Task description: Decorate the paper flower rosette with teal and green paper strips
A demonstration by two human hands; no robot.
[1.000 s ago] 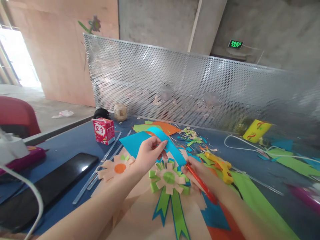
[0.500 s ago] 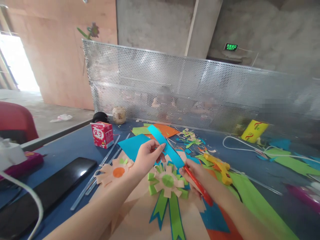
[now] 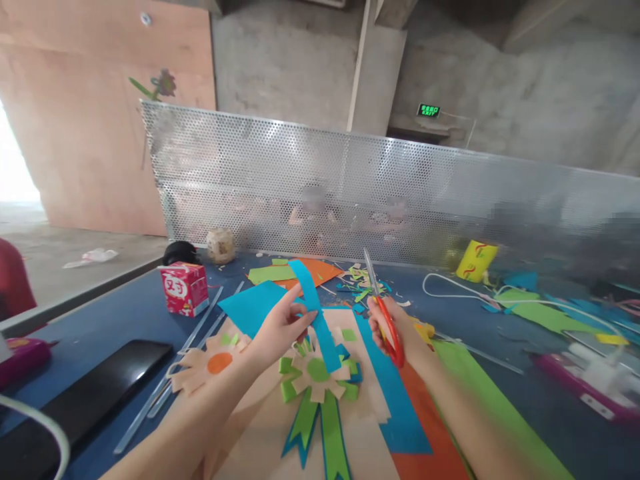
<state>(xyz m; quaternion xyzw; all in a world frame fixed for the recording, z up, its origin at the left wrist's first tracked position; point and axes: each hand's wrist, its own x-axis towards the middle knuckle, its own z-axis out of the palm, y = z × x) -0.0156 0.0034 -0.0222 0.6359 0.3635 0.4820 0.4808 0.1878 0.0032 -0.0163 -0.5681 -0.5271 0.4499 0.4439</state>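
Observation:
A long blue felt strip [image 3: 311, 293] is pinched between the thumb and fingers of my left hand [image 3: 285, 321], its lower end hanging over a green and beige felt rosette [image 3: 316, 369]. My right hand [image 3: 395, 327] grips red-handled scissors [image 3: 390, 330], blades pointing up and away, apart from the strip. Two green ribbon tails edged in blue [image 3: 334, 433] extend from the rosette toward me. To the left lies a beige felt flower with an orange centre [image 3: 219, 363], partly under my left forearm.
A black phone [image 3: 95, 393], clear glue sticks [image 3: 160, 387] and a red box [image 3: 184, 288] are on the left. Felt scraps [image 3: 361, 280] litter the back. Right of my hand are a mostly hidden yellow glue gun [image 3: 425, 331], green felt [image 3: 480, 393] and a white cable [image 3: 450, 293]. A perforated metal panel [image 3: 260, 173] stands behind.
The scissors have come away from the strip's lower end, moving up and right with my right hand. My left hand still holds the strip, now hanging more upright. The view has shifted right.

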